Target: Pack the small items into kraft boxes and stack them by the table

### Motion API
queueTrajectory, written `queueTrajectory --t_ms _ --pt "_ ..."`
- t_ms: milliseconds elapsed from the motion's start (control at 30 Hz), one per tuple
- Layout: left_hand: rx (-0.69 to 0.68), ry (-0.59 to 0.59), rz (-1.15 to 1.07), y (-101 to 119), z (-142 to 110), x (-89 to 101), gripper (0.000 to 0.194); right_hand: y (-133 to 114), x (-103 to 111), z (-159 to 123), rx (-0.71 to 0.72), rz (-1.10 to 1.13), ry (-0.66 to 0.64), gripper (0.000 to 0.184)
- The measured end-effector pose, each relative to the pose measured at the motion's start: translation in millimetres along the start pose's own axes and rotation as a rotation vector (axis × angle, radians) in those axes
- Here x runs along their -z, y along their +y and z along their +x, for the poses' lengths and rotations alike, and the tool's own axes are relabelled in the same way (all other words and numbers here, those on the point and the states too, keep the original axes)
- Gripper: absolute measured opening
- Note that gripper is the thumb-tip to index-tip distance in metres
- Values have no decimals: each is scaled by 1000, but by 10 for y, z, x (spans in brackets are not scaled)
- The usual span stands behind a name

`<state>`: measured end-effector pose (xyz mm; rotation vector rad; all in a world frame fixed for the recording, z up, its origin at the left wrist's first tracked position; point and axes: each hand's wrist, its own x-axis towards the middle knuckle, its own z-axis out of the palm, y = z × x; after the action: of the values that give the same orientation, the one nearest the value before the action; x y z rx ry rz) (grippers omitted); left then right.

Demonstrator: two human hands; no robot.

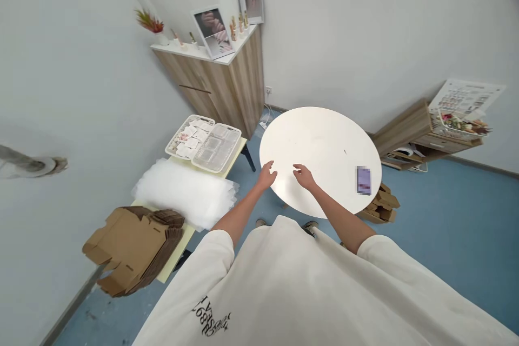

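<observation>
Both hands are held out over the near left part of a round white table [316, 140]. My left hand [267, 175] is at the table's left edge, fingers parted and curved, with nothing in it. A short gap to its right, my right hand [304, 176] hovers above the tabletop, its thumb and fingers apart and holding nothing. On the table's right side lies a purple rectangular item [364, 180], blurred out so its kind cannot be made out. A small dark mark shows on the white surface.
Left, a pale yellow table [173, 259] bears flat cardboard boxes [130, 243], translucent plastic bags [186, 189] and an open plastic case [217, 147]. A wooden cabinet [243, 86] stands behind. Folded cardboard [381, 205] sits under the round table's right edge; a low shelf [405, 130] is beyond.
</observation>
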<state>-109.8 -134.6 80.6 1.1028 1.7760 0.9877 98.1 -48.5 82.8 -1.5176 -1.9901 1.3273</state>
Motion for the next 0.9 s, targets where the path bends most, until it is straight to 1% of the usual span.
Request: queueTrajectory --t_ms 100,200,267,333,433,633,767,900 --pt "16 71 6 -192 -104 387 60 -267 -385 73 38 -30 -60 40" --pt "36 158 11 -368 -205 731 56 -521 -734 150 81 -68 -116 39" --pt "54 213 5 -475 -260 920 54 -671 -931 209 126 -83 -148 39" --pt "69 259 -1 -571 -295 1068 51 -797 -1090 279 170 -86 -183 39" --pt "71 311 -15 -682 -299 1207 49 -939 -1257 410 206 -96 -217 38" --pt "99 360 -41 -784 -159 1338 49 -1095 -1434 765 235 -142 -257 39" --pt "140 387 -55 -777 18 1448 46 -1205 -1537 1099 281 -190 -273 40" --pt "168 428 -39 -752 273 1556 45 -1372 -1667 1505 344 -234 -267 42"
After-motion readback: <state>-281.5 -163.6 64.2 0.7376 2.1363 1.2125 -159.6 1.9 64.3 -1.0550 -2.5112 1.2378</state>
